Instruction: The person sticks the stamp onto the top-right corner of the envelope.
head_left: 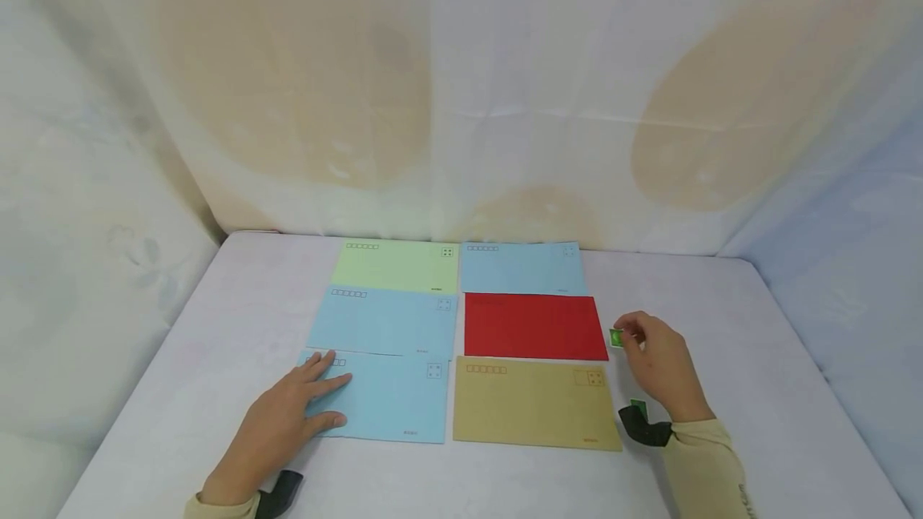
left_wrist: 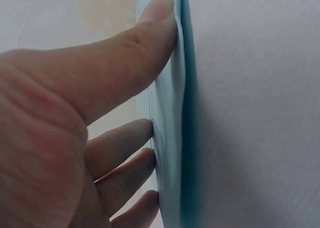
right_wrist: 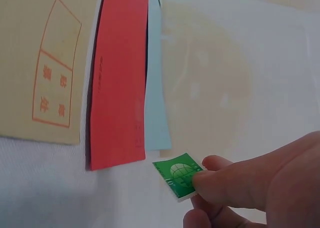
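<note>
My right hand [head_left: 658, 359] pinches a small green stamp [right_wrist: 180, 175] by one edge between thumb and finger, just right of the red envelope [head_left: 534, 327]. A pale globe pattern shows on the stamp's face. My left hand [head_left: 284, 415] rests with spread fingers on the left part of the front blue envelope [head_left: 392, 403]. In the left wrist view, its thumb and fingertips press on that envelope [left_wrist: 172, 112]. A second green stamp [head_left: 638, 405] lies on the table by my right wrist, partly hidden by the black wrist strap.
The tan envelope [head_left: 534, 407] lies in front of the red one. Behind are a light green envelope [head_left: 397, 267] and a blue envelope [head_left: 522, 271]; another blue envelope [head_left: 382, 323] fills the left middle spot. The white-covered table [head_left: 764, 359] has cloth curtains along its back and sides.
</note>
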Motion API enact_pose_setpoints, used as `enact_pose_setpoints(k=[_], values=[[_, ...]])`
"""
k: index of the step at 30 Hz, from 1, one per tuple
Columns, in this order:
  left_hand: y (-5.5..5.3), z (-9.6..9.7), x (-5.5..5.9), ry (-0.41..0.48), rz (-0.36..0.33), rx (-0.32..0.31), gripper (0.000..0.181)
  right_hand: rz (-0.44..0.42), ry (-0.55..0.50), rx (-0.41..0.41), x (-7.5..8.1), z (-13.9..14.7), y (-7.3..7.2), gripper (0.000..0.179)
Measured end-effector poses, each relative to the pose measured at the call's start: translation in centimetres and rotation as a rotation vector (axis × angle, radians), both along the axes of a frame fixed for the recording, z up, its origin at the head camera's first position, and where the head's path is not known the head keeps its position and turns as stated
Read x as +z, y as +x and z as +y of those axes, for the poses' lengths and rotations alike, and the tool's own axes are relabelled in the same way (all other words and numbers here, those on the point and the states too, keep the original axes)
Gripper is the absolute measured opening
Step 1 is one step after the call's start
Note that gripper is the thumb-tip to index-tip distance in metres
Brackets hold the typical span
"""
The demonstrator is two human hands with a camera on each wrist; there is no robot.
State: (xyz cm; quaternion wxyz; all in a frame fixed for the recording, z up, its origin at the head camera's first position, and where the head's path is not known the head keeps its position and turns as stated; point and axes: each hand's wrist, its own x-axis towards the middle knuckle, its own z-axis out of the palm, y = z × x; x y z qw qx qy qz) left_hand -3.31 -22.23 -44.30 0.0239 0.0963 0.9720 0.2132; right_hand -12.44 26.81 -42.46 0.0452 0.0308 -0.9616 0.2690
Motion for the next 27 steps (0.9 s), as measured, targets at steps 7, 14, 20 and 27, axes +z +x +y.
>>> enact_pose_setpoints(k=[7, 14, 20, 27], values=[[0.0, -0.1, -0.1, 0.009, 0.011, -0.004, 0.06, 0.063, -0.012, 0.001, -0.1, -0.6, 0.1, 0.017], [0.0, -0.1, -0.1, 0.008, 0.026, -0.018, 0.059, 0.134, -0.035, 0.022, -0.1, -1.1, 0.3, 0.015], [0.0, -0.1, -0.1, 0.011, 0.025, -0.015, 0.059, 0.164, -0.035, 0.03, -0.1, -1.4, 0.3, 0.015], [-0.1, -0.1, -0.1, 0.002, 0.012, -0.011, 0.06, 0.163, -0.054, 0.035, -0.4, -1.9, 0.4, 0.015]])
